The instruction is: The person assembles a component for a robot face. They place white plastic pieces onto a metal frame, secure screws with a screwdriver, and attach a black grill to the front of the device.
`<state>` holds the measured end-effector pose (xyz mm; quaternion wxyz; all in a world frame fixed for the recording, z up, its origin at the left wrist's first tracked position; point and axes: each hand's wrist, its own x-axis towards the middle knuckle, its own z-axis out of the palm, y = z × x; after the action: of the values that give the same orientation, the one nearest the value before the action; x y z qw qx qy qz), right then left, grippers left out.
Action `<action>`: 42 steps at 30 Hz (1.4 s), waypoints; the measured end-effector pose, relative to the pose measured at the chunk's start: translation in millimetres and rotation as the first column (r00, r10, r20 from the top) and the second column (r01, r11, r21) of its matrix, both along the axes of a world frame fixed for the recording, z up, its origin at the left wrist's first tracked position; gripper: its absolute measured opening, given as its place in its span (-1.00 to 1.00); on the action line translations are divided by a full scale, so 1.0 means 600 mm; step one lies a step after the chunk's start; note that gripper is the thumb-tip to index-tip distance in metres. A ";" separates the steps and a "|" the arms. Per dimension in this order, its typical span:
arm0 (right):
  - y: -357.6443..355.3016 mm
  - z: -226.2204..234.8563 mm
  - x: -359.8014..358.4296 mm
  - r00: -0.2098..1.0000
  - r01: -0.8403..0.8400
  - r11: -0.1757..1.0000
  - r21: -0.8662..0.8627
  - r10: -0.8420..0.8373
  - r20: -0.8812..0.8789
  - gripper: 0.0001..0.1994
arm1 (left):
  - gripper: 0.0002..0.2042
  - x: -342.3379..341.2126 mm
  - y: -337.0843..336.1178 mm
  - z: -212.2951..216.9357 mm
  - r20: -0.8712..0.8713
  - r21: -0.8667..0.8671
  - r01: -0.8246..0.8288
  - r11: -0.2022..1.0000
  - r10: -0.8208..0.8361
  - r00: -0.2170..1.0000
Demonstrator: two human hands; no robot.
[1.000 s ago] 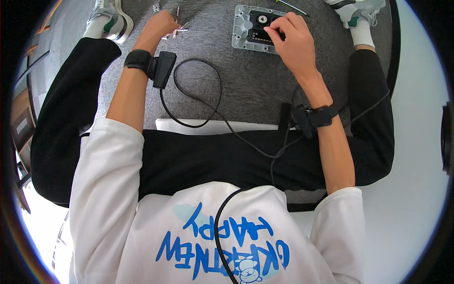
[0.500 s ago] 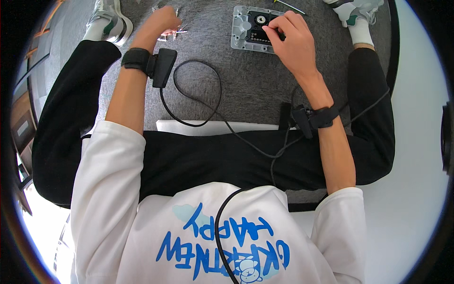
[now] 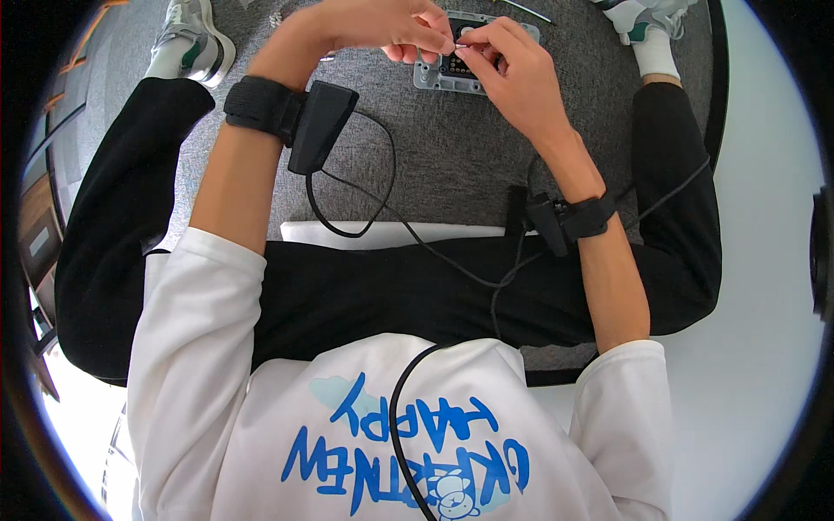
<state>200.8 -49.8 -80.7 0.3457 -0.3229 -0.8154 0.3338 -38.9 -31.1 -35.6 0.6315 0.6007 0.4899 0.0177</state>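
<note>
My left hand (image 3: 378,26) and my right hand (image 3: 514,69) meet fingertip to fingertip at the top of the view. Both have their fingers pinched around a tiny pale piece (image 3: 460,46), too small to name. Right below them on the grey carpet lies a light grey metal housing (image 3: 426,82). Its rim has holes, and a black inner part (image 3: 460,67) with small dots shows between my hands. Much of the housing is hidden by my fingers.
A thin rod-like tool (image 3: 527,11) lies on the carpet beyond the housing. Small shiny bits (image 3: 275,18) lie left of my left hand. Black cables (image 3: 393,161) run from the wrist devices across my lap. My shoes (image 3: 208,48) stand at both sides.
My left hand has moved right, from the small shiny bits to my right hand. My right hand has lowered slightly and shifted left. The housing has shifted a little left.
</note>
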 end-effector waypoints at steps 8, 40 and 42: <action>-0.001 0.007 0.005 0.999 -0.044 0.999 0.003 0.044 -0.015 -0.89 | -0.73 0.006 -0.003 0.003 0.004 0.028 0.000 1.000 0.000 1.000; 0.008 -0.029 0.019 0.954 -0.041 0.951 0.306 -0.054 0.294 -0.93 | -0.64 -0.084 0.001 -0.065 -0.183 0.048 -0.165 0.985 0.171 0.968; 0.007 -0.038 0.019 0.951 -0.052 0.941 0.333 -0.055 0.305 -0.93 | -0.63 -0.087 0.001 -0.063 -0.194 0.079 -0.141 0.987 0.154 0.969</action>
<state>212.3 -45.9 -103.4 0.2640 -0.3079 -0.9041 0.1342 -91.2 -30.3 -73.1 0.5563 0.5813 0.5935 0.0202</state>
